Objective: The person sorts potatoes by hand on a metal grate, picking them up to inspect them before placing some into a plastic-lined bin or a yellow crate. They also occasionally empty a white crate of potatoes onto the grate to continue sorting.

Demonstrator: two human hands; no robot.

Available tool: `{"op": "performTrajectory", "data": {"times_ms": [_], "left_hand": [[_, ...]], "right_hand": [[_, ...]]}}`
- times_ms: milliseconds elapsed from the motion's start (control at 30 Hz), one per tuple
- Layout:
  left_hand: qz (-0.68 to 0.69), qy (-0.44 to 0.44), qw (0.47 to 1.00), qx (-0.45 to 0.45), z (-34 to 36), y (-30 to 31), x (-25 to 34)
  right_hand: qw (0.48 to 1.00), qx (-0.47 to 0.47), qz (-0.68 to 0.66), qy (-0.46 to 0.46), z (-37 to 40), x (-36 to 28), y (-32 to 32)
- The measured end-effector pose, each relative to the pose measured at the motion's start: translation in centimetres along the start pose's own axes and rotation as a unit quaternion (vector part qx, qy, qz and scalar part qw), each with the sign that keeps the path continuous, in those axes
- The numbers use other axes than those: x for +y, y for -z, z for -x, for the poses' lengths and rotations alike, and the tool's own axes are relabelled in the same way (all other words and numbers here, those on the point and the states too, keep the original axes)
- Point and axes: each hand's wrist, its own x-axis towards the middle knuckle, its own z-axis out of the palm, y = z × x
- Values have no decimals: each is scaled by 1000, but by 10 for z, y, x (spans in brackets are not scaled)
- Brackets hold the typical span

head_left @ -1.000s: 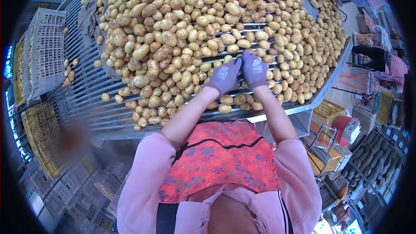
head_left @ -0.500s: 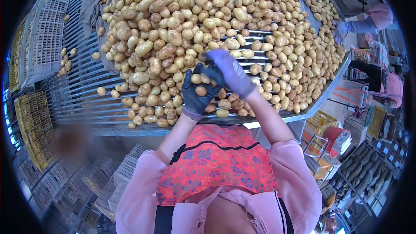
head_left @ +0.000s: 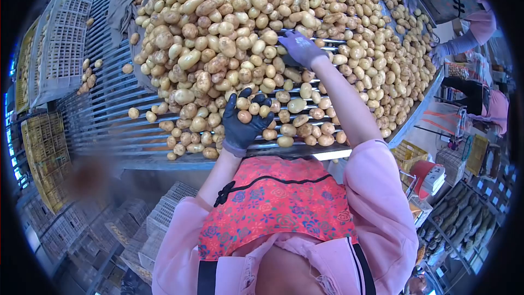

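Sorting station, indoor packing hall, seen from above the worker's chest.

Surface: roller table (head_left: 109,131) of parallel metal bars, sloping away from the person. Its left part shows bare bars with a few stray potatoes (head_left: 134,113) lying apart from the rest.

Main stock: heap of potatoes (head_left: 229,16), yellow-brown, mixed sizes, covering the middle and right of the table up to the near edge.

Left hand (head_left: 243,125): dark glove, turned palm up just above the near edge of the heap. Fingers half curled into a cup, cradling small potatoes (head_left: 244,116), about three, which rest on the palm and fingers.

Right hand (head_left: 299,48): purple glove, arm stretched out well beyond the left hand, palm down on the heap near its middle. Fingers bent over the potatoes beneath; whether they pinch one cannot be told.

Clothing: red flowered apron (head_left: 278,207) over pink sleeves (head_left: 376,186).

Left of table: white crate (head_left: 57,49) standing on edge beside the bars, with yellow crates (head_left: 41,158) below it. A grey cloth (head_left: 117,11) hangs at the far left rim of the heap.

Right of table: a co-worker's gloved hand (head_left: 439,52) at the far edge, apart from the person's own hands.
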Motion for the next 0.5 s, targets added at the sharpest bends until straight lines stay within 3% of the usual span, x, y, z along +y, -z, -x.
{"op": "performTrajectory", "data": {"times_ms": [33, 67, 100, 133, 167, 200, 300, 367, 400, 433, 467, 500], "left_hand": [[-50, -18, 999, -6, 2, 1, 0], [75, 19, 997, 2, 2, -2, 4], [200, 57, 978, 10, 3, -4, 9], [310, 106, 945, -7, 4, -7, 12], [413, 159, 897, -13, 5, -10, 14], [299, 91, 948, -50, 5, -18, 10], [196, 53, 970, -133, 2, -26, 27], [212, 34, 968, -131, 5, -35, 26], [231, 38, 969, -83, 11, -44, 26], [231, 38, 968, -88, 11, -44, 27], [-1, -116, 985, -126, 9, -39, 29], [-232, -263, 924, -154, 8, -35, 31]], "right_hand": [[998, 53, -12, 5, 14, 2, -9], [988, 152, -36, 6, 29, 0, -12], [988, 153, -34, 7, 42, 1, -13], [955, 133, -252, -80, 62, -11, 6], [868, 106, -457, -163, 82, -25, 17], [867, 154, -456, -129, 101, -40, 18], [857, 253, -448, -31, 158, -93, -2], [881, 256, -395, -53, 191, -121, -2], [837, 252, -479, -87, 209, -126, -6], [753, 243, -588, -169, 231, -127, -15], [714, 287, -609, -194, 255, -122, -22], [668, 299, -634, -249, 286, -117, -30]]}}
